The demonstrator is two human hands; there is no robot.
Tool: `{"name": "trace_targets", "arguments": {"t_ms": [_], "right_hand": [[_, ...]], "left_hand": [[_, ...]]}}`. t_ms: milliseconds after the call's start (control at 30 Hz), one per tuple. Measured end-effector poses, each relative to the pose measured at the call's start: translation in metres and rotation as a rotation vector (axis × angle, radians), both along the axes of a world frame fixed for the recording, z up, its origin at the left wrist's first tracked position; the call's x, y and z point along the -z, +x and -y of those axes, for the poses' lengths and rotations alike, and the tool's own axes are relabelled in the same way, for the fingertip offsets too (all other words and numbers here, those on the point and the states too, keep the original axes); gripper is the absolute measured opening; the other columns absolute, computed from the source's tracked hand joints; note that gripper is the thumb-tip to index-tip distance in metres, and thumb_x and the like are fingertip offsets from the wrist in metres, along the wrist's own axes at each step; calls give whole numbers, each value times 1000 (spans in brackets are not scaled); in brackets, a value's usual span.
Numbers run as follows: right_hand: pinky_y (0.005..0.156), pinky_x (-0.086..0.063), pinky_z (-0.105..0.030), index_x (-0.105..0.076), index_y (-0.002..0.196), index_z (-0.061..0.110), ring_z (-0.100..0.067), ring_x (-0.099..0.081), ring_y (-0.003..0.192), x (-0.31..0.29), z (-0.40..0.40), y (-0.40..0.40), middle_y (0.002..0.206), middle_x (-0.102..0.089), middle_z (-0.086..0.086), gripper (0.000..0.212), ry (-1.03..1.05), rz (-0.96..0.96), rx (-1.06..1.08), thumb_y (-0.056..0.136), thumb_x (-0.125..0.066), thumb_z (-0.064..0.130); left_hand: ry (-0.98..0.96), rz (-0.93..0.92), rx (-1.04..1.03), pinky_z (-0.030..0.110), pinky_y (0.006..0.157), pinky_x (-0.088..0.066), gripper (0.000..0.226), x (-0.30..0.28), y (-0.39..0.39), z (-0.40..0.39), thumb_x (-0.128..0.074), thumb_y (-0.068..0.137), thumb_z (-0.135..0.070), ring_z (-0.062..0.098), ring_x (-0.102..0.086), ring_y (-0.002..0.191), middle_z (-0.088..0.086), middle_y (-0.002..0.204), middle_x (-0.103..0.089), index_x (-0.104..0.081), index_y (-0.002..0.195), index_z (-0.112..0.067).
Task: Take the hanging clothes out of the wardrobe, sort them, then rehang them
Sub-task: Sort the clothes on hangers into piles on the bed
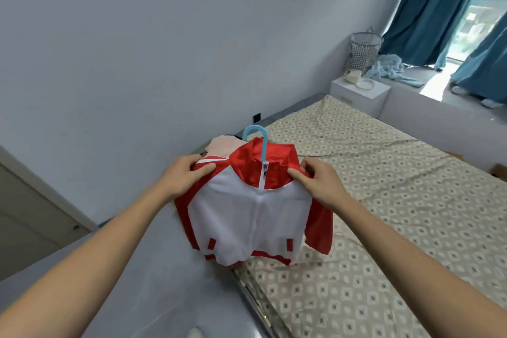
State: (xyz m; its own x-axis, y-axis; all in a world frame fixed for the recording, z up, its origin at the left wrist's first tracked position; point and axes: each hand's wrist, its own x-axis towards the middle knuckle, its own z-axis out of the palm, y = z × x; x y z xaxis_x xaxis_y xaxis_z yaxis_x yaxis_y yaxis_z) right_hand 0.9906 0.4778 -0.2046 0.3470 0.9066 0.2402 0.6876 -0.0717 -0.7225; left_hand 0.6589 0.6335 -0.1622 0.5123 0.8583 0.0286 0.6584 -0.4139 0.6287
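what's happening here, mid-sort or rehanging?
Can't tell which. A person's left hand and right hand grip the shoulders of a red and white jacket, zipped up on a blue hanger and held at the edge of the bed. Other clothes are partly hidden behind it. No wardrobe in view.

Mesh basket [363,51] beside teal curtains [428,8]

The small red-and-white zip-up jacket [247,217] is smooth cloth with a slight sheen at its red collar, its zip pull shiny metal. The light blue plastic hanger hook [258,140] looks glossy. The beige patterned bed sheet [397,200] is matt, creased cloth.
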Motion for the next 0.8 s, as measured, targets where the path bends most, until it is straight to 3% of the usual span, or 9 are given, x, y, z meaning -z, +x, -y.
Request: {"name": "trace_targets", "arguments": {"t_ms": [100, 233, 333, 433, 533, 633, 800], "right_hand": [[66, -45, -45, -47, 70, 16, -10, -46, 57, 1, -35, -37, 60, -50, 5, 47, 15, -15, -48, 91, -75, 47], [63, -42, -41, -47, 69, 17, -10, -47, 57, 14, -83, -82, 59, -49, 7, 48, -14, -13, -35, 91, -76, 48], [62, -40, -38, -47, 69, 18, -10, -46, 57, 31, -114, -114, 58, -49, 8, 48, -36, -68, 5, 90, -75, 49], [61, -41, -40, -45, 68, 19, -9, -43, 57, 49, -141, -143, 58, -47, 7, 48, -62, -125, 52, 90, -74, 51], [65, -44, -44, -44, 68, 19, -12, -44, 59, 68, -166, -165, 59, -48, 5, 48, -69, -165, 68, 91, -74, 49], [64, -42, -43, -41, 67, 23, -9, -42, 59, 88, -189, -181, 60, -46, 8, 48, -88, -215, 93, 90, -70, 54], [65, -36, -36, -42, 74, 20, -7, -39, 63, 124, -231, -176, 64, -43, 11, 40, -153, -314, 71, 96, -71, 37]], "left_hand": [[26, 0, -68, 35, 69, -49, 38, 4, -39, -29, -66, 96, -58, 9, -65, 75, -12, 75, -71, -69, 81, -23], [-8, 15, -71, 38, 74, -55, 35, 19, -84, -87, -64, 92, -66, 8, -67, 79, -16, 80, -73, -72, 89, -33], [-19, -1, -33, 43, 84, -57, 53, 32, -108, -133, -58, 87, -76, 11, -70, 88, -13, 89, -75, -75, 100, -27], [-9, -14, -29, 42, 72, -51, 58, 44, -126, -173, -57, 83, -78, 15, -63, 74, -11, 73, -66, -64, 79, -21], [-13, -54, -5, 37, 61, -41, 46, 53, -136, -209, -56, 80, -78, 15, -56, 67, -15, 66, -59, -55, 71, -33], [-38, -87, 10, 36, 62, -43, 42, 63, -137, -247, -59, 80, -76, 15, -58, 70, -10, 66, -60, -57, 74, -35], [-68, -166, 36, 36, 64, -44, 40, 80, -116, -307, -68, 91, -60, 15, -60, 74, -9, 75, -63, -57, 73, -27]]}}
